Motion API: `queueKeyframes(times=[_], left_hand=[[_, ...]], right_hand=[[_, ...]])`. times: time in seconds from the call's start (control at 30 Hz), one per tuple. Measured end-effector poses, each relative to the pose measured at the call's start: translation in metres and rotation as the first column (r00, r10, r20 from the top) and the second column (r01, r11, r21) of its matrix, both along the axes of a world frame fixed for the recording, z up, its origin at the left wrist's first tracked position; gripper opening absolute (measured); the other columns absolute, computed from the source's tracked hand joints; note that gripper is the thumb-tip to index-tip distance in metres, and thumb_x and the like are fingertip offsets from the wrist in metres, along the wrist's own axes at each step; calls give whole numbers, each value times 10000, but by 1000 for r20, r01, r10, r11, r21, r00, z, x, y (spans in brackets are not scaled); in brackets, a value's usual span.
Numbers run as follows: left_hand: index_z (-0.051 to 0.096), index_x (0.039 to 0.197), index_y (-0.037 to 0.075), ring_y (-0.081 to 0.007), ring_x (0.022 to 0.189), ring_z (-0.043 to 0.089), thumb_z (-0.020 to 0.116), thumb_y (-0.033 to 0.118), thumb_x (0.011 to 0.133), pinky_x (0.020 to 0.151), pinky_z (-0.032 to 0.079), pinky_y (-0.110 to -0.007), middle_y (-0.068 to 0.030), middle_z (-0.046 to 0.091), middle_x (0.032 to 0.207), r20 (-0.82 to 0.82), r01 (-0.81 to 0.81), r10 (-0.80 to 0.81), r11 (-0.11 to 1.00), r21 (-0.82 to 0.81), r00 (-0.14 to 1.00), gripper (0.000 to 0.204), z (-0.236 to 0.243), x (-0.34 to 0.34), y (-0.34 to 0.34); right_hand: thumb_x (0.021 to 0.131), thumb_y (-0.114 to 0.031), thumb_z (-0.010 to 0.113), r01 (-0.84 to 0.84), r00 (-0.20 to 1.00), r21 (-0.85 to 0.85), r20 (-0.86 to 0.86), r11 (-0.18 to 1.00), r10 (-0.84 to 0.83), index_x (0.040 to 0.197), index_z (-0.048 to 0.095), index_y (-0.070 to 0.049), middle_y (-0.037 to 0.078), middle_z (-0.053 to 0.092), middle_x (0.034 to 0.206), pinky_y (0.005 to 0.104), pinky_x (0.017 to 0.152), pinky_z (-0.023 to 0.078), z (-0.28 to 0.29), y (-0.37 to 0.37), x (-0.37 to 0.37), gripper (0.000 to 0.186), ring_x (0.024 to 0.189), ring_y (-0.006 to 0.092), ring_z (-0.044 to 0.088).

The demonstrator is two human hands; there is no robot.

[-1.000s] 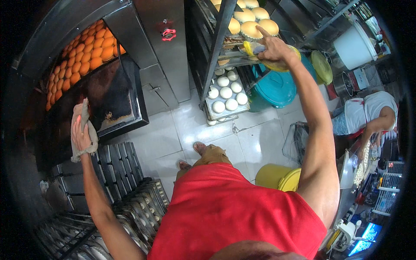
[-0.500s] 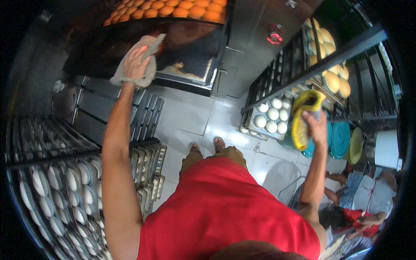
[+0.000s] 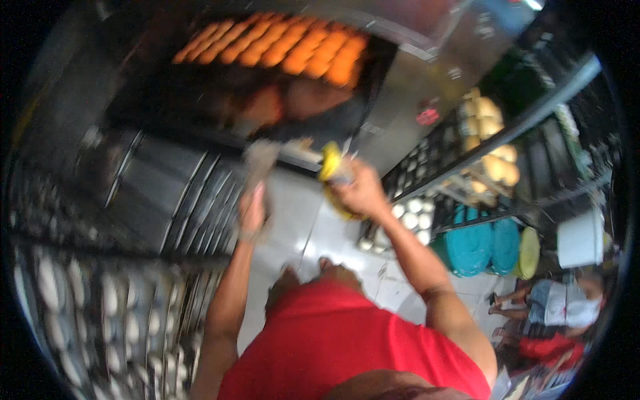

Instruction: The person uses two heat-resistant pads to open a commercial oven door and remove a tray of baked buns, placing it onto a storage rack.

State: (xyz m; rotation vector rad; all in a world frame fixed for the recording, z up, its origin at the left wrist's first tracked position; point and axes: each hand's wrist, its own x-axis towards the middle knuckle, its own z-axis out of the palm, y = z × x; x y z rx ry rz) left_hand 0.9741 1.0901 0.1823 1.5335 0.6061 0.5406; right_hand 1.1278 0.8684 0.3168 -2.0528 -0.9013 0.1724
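Both my hands are in front of a dark oven (image 3: pixel 153 100), over the tiled floor. A greyish cloth (image 3: pixel 261 159) hangs from my left hand (image 3: pixel 251 212), blurred by motion, with the fingers closed around it. My right hand (image 3: pixel 363 190) grips a folded yellow cloth (image 3: pixel 330 161) just beyond the oven's front edge. Inside the oven, rows of round buns (image 3: pixel 283 48) glow orange at the back. Nearer the opening, the dark oven floor shows an orange glow.
On the left, a rack (image 3: pixel 87 250) holds trays of pale dough pieces (image 3: pixel 110 293). Another rack (image 3: pixel 493 137) at the right carries baked buns (image 3: pixel 483 120) and trays of white dough balls (image 3: pixel 413 219). Teal tubs (image 3: pixel 469 247) stand beyond it. People (image 3: pixel 567 303) are at the lower right.
My left hand has drawn back from the oven with the greyish cloth. My right hand has swung left from beside the right rack, bringing the yellow cloth near the oven front.
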Motion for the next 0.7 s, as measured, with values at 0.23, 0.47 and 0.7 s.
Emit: queueKeyframes(times=[0.23,0.47,0.7], left_hand=[[529,1296,23,-260,1210,495,518,345,941,1036,375,-371,-118,536,1328,11,-85,96,926,-368,995,479,-25,-56,-8],[515,1291,28,-257,1190,506,547,376,912,1041,376,-370,-117,536,1317,-26,-90,93,991,102,995,516,29,-73,-9],[502,1286,33,-255,1169,517,575,406,882,1046,377,-370,-117,536,1307,25,30,297,-179,983,955,555,130,-59,-14]], right_hand=[[724,-94,639,95,947,72,301,993,-113,1057,635,-43,185,665,983,397,870,502,77,-28,58,336,944,345,651],[674,-80,644,455,168,242,922,857,-349,1099,600,-18,203,466,1366,421,996,455,261,-88,187,431,1183,385,528],[816,-244,663,724,221,-23,954,689,-201,1294,565,-96,83,281,1534,435,952,487,306,-114,238,510,1154,353,572]])
